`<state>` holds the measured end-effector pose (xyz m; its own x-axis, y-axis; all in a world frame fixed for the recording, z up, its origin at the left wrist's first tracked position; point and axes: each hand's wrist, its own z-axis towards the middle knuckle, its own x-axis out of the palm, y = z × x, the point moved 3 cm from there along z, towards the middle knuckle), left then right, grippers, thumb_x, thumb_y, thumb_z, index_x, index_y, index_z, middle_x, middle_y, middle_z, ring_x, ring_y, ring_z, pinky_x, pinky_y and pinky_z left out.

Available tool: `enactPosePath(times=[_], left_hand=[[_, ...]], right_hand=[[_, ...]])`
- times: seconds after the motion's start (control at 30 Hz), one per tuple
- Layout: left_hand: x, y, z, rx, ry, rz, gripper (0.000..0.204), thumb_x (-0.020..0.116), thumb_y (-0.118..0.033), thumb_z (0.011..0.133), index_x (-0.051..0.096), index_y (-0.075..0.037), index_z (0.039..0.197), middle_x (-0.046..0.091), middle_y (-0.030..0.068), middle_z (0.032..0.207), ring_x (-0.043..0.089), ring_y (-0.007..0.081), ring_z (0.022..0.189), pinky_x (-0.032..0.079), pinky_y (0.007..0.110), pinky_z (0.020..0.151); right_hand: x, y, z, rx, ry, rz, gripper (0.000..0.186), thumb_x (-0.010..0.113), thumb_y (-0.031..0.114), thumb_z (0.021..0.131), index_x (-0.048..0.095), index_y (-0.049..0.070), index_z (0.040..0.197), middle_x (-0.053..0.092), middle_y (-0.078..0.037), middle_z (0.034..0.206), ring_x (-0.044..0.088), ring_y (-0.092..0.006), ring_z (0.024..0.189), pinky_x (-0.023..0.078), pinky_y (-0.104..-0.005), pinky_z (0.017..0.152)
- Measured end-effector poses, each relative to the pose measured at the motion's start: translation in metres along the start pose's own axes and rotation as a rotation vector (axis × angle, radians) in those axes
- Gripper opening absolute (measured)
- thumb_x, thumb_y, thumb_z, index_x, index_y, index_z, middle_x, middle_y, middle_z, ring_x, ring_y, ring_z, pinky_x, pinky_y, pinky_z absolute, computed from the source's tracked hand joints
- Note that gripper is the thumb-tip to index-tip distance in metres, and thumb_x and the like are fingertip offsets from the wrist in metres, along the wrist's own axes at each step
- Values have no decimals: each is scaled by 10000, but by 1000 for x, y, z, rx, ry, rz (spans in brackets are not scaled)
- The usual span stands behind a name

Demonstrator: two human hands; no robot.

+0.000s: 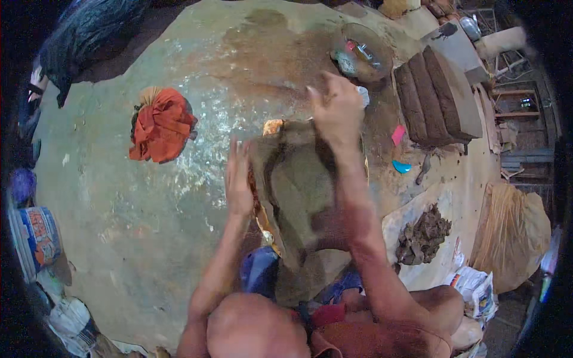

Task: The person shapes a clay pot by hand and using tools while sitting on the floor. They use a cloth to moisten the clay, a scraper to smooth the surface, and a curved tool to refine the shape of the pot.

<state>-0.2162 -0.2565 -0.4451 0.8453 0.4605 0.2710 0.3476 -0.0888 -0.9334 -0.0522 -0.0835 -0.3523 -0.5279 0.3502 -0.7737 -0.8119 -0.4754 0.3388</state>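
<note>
A wide slab of grey-brown wet clay lies in front of me, with a darker sunken outline on its top. It seems to sit in a mould whose worn, pale edge shows on the left side and at the far left corner. My left hand is held upright along that left edge, fingers stretched and holding nothing; whether it touches the edge I cannot tell. Over the far right corner is my right hand, somewhat blurred, with its fingers apart and nothing visible in them.
At the far right stand a round bowl with small tools and a stack of thick clay slabs. Nearer lie a pink piece, a turquoise piece and a clay heap. An orange cloth lies left; a bucket stands at the left edge.
</note>
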Motion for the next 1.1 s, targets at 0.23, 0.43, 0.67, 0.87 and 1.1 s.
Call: enactPosePath(times=[0.23,0.43,0.67,0.87,1.1], left_hand=[[68,-47,109,215,464,1358,592,744,-477,806,688,-40,1202,710,244,1130,675,389,1103,549,432,923],[79,-44,106,136,378,1506,431,774,-378,686,766,-74,991,751,166,999,729,347,957,588,448,789],[83,-26,115,270,323,1467,376,755,-376,726,782,-112,992,753,138,1049,725,326,990,581,448,820],[91,-25,119,135,397,1609,328,683,-322,859,778,-128,1106,744,99,1159,712,296,1086,575,422,865],[98,-34,110,167,336,1603,319,617,-266,916,756,-118,1162,717,111,1230,681,305,1155,497,479,987]], right_hand=[[-24,-33,-11,301,856,-507,653,810,525,771,685,27,1174,728,-201,1121,708,-375,1045,557,-485,892],[-18,-38,-17,349,752,-495,606,823,536,745,730,40,1079,743,-198,1076,724,-361,1008,581,-481,860],[-9,-55,-14,282,796,-515,649,843,576,706,733,62,1088,741,-188,1087,719,-360,1014,577,-481,839],[-6,-25,-16,203,785,-567,605,844,597,701,769,89,1021,764,-151,1021,744,-327,950,590,-465,789],[1,-33,-17,243,735,-570,573,859,568,699,778,115,1041,769,-126,1013,744,-314,946,569,-480,767]])
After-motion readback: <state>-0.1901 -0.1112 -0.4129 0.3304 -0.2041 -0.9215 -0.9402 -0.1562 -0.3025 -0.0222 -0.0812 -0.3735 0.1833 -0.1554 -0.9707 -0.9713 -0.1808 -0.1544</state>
